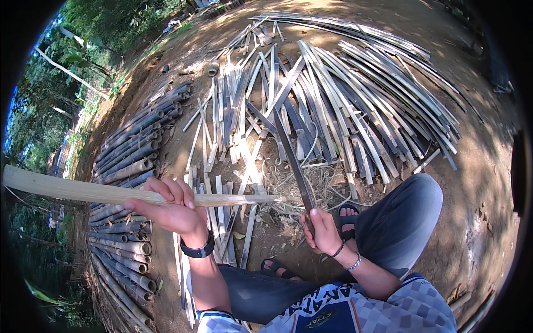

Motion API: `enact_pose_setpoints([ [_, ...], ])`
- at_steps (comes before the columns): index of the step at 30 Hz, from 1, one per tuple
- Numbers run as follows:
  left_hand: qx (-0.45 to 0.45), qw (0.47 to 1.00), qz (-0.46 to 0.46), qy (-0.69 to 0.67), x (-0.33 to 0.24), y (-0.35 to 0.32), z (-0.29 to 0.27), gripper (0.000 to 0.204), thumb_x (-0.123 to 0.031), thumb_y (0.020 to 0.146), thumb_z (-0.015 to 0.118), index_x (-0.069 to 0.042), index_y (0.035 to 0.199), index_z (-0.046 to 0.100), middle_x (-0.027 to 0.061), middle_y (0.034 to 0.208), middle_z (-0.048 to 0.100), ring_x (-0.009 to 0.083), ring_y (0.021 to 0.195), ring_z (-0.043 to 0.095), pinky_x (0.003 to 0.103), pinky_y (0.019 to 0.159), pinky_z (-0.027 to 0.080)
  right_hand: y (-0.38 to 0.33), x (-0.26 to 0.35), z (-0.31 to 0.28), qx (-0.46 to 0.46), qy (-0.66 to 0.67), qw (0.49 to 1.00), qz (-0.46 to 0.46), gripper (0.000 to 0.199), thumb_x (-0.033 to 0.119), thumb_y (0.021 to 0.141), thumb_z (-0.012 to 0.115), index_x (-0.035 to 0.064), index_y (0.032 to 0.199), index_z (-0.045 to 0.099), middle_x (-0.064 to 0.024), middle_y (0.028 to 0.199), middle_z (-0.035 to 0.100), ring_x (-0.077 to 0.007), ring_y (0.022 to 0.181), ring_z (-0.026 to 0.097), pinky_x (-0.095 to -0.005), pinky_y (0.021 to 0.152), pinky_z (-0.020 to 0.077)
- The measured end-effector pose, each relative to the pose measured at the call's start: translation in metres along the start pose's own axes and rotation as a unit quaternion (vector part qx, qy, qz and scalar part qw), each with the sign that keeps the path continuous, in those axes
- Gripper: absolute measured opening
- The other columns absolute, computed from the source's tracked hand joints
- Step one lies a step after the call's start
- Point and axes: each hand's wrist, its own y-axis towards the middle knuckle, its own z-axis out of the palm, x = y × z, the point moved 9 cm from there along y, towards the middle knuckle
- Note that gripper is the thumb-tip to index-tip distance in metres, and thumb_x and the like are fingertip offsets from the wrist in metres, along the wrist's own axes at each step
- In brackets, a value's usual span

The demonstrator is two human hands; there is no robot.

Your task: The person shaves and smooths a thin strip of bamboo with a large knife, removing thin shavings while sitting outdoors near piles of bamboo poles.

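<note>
My left hand (175, 206) is closed around a long pale bamboo strip (83, 186), which runs level from the far left to a point just short of the blade. A black watch is on that wrist. In my right hand (323, 232) is a long dark-bladed machete (293, 158), its blade pointing up and away and its handle mostly hidden by my fingers. The strip's right end lies close to the lower part of the blade; whether they touch I cannot tell. Below them, thin shavings (327, 183) are heaped on the ground.
A large fan of split bamboo strips (355, 105) spreads ahead and to the right. Round bamboo poles (130, 166) are stacked along the left. More strips (222, 244) lie beside my left arm. My bent knee (411, 205) and sandalled foot (348, 216) are near my right hand.
</note>
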Motion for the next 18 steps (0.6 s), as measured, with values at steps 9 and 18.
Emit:
enact_pose_setpoints([
  [9,-0.053,0.998,0.004,0.040,0.016,0.006,-0.018,0.065,-0.070,0.092,0.017,-0.013,0.061,0.027,-0.0021,0.046,0.022,0.0092,0.035,0.019,0.021,0.033,0.016,0.010,-0.095,0.034,0.050,-0.087,0.991,0.088,0.044,0.038,0.101,0.035,0.0028,0.083,0.053,-0.0001,0.049,0.043,-0.0091,0.038,0.041,-0.0260,0.036,0.0312],
  [18,-0.043,0.997,0.005,0.060,0.027,0.012,0.007,0.066,-0.072,0.090,0.020,-0.013,0.063,0.027,-0.0018,0.046,0.023,0.0088,0.036,0.019,0.021,0.033,0.016,0.012,-0.030,0.031,0.002,-0.085,0.995,-0.044,0.046,0.040,0.099,0.039,0.0009,0.080,0.053,-0.0006,0.051,0.046,-0.0097,0.042,0.044,-0.0260,0.042,0.0350],
])
